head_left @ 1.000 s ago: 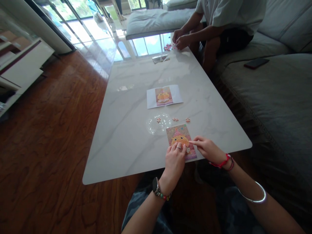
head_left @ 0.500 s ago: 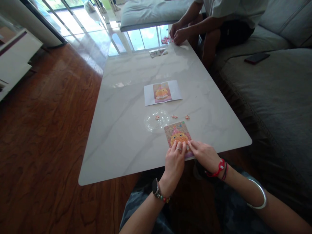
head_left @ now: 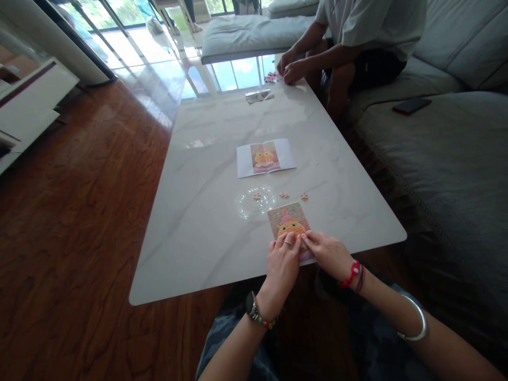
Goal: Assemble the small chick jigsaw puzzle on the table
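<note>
A small, nearly square jigsaw puzzle (head_left: 289, 216) lies at the table's near edge, showing a yellow-orange character in a pink hat before a brick pattern. My left hand (head_left: 282, 260) rests over its lower left part, fingers stretched out and tips on the surface. From the right, my right hand (head_left: 327, 253) reaches onto the puzzle, its extended fingertips close beside my left ones. Both hands cover the lower middle of the picture; whether a loose piece sits under the fingertips is hidden. Just beyond the puzzle are loose jigsaw pieces (head_left: 304, 196).
Farther up the marble-patterned table (head_left: 190, 211) lies a creased reference sheet (head_left: 265, 157) with the same picture. A silvery packet (head_left: 259, 96) is behind it. At the far end another person's hands (head_left: 291, 70) are beside a pile of pieces. A phone (head_left: 411, 106) lies on the sofa.
The view has tilted up slightly, so the scene sits lower. My fingertips have drawn closer together on the puzzle, the right hand shifting a little left.
</note>
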`<action>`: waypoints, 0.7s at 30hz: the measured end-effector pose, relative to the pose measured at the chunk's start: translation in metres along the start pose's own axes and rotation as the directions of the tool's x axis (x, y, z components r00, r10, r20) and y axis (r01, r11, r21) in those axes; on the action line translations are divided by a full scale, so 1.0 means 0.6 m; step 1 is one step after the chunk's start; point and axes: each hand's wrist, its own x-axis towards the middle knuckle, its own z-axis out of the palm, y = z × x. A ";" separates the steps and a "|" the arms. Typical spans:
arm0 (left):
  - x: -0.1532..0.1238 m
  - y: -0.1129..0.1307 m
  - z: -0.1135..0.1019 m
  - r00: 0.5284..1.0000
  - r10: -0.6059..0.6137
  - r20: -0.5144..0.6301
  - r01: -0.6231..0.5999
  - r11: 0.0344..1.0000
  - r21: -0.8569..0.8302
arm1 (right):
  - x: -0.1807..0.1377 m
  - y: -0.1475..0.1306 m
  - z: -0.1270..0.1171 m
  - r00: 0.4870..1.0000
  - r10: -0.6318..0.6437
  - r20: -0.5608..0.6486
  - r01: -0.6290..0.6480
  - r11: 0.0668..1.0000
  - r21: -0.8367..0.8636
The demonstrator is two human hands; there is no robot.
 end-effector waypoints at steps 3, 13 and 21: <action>-0.002 -0.006 -0.001 1.000 -0.014 0.001 0.014 0.999 -0.048 | 0.002 0.004 0.001 1.000 0.020 0.015 -0.021 0.995 0.093; 0.055 -0.047 -0.012 0.989 -0.082 -0.126 0.033 0.936 -0.351 | 0.111 0.105 -0.042 0.943 0.233 -0.237 -0.066 0.830 0.553; 0.157 -0.182 -0.077 0.911 -0.381 -0.161 0.325 0.900 -0.289 | 0.222 0.122 -0.054 0.958 0.134 -0.254 -0.027 0.922 0.386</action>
